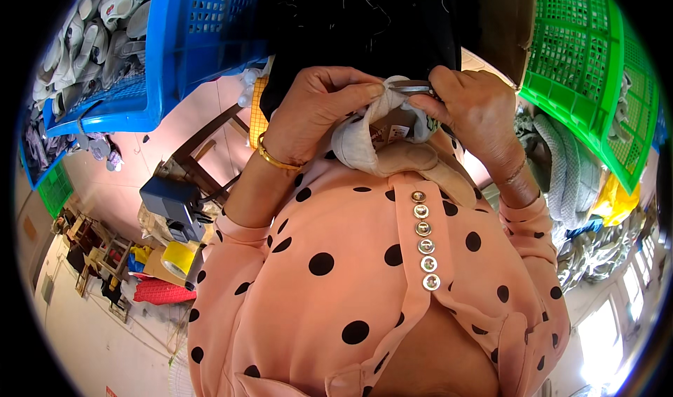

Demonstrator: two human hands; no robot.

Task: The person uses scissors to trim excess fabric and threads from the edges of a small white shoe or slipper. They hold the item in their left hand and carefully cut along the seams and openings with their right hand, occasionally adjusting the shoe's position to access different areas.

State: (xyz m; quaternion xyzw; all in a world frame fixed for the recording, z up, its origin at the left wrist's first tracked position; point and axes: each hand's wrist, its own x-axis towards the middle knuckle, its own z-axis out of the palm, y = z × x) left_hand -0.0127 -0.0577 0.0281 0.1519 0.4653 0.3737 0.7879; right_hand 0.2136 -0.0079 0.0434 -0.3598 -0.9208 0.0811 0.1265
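A cream-white fabric shoe [356,143] with a beige sole or insole is in front of my chest, its opening facing me and a label showing inside. My left hand [308,110] pinches the edge of the shoe between thumb and fingers. Closed around a small metal tool, seemingly thread snips [409,87], my right hand [477,106] has the thumb near the shoe's rim. The metal tips reach toward my left fingertips at that edge. Most of the tool's grip is hidden inside the right hand.
At the upper left, a blue plastic crate [151,110] holds many grey-white shoes. A green crate [610,117] stands at the right, above more grey shoes [561,166]. Black cloth [364,25] with loose threads lies ahead. A wooden stool [203,148] is at the left.
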